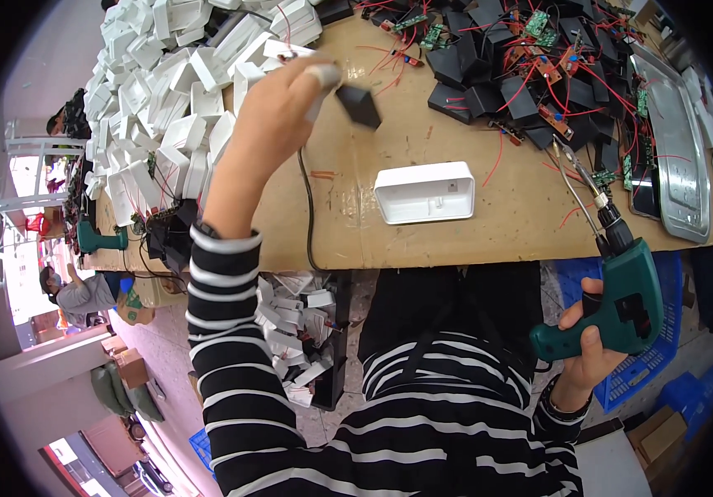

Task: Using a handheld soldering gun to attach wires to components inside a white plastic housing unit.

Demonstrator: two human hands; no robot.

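Note:
My right hand [590,348] is wrapped round the handle of a green soldering gun [634,286], fingers near its trigger. The gun's metal tip and thin side tube point up to the edge of a heap of black housings [464,70] with circuit boards and red wires. My left hand [277,108] is raised over the table by a pile of white plastic cases [182,99]; its fingers are blurred, with a white covering on one. Beside them a small black block [360,108] is smeared by motion. An open white case [425,195] lies in front of me.
A metal tray [678,149] and a dark phone-like slab [645,190] lie at the right. A black cable [308,207] crosses the cardboard-covered tabletop [348,240]. Below are a bin of white parts [298,319] and a blue crate [638,377]. Another person [83,294] sits far left.

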